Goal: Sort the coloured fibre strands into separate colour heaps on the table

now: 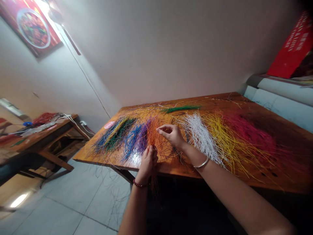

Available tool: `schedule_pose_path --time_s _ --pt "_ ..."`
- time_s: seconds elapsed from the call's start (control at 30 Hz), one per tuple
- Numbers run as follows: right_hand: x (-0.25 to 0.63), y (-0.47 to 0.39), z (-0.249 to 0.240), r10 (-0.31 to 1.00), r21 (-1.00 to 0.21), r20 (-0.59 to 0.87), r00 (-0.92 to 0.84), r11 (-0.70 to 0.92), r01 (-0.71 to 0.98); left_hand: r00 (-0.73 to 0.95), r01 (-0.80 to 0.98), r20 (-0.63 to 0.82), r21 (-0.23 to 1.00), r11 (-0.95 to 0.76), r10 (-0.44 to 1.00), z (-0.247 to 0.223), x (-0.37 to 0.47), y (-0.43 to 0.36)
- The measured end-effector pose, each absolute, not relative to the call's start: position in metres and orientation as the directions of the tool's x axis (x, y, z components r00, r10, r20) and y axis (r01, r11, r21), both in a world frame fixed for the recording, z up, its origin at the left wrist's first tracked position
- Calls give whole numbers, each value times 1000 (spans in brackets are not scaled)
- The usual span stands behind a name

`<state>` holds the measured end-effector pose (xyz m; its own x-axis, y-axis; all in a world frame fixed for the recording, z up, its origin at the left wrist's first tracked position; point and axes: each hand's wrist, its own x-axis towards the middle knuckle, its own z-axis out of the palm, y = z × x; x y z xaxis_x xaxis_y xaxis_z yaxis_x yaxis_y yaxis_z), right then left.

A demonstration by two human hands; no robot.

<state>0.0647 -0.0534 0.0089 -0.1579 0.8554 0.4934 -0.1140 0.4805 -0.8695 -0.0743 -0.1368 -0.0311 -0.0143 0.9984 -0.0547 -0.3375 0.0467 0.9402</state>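
Observation:
My left hand (149,160) is closed around a bundle of thin orange strands (153,129) at the table's near edge. The strands fan out above the fist, and their lower ends hang below it. Just right of the fan, my right hand (173,134) has its thumb and forefinger pinched together; whatever is between them is too fine to make out. Purple strands (143,138) and blue strands (132,140) lie left of the bundle. To the right of my right hand spreads a pile of white strands (201,137).
Yellow strands (225,137) and magenta strands (251,130) cover the right side of the wooden table (215,99). Green strands (183,108) lie near its back edge. A mixed blue, yellow and green pile (116,132) is at left. Another cluttered table (46,130) stands further left.

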Motion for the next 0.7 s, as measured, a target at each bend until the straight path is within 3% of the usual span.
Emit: schedule_pose_path --time_s 0.2,0.47,0.7 --pt "67 -55 13 858 -879 471 -204 437 -193 -30 -358 -29 933 17 999 -32 -75 -136" --pt "73 -55 25 924 -864 364 -117 288 -414 -37 -337 -20 941 7 999 -33 -75 -136" --pt "75 -54 25 923 -894 332 -196 241 -378 -81 -323 -16 946 -11 997 -31 -74 -138"
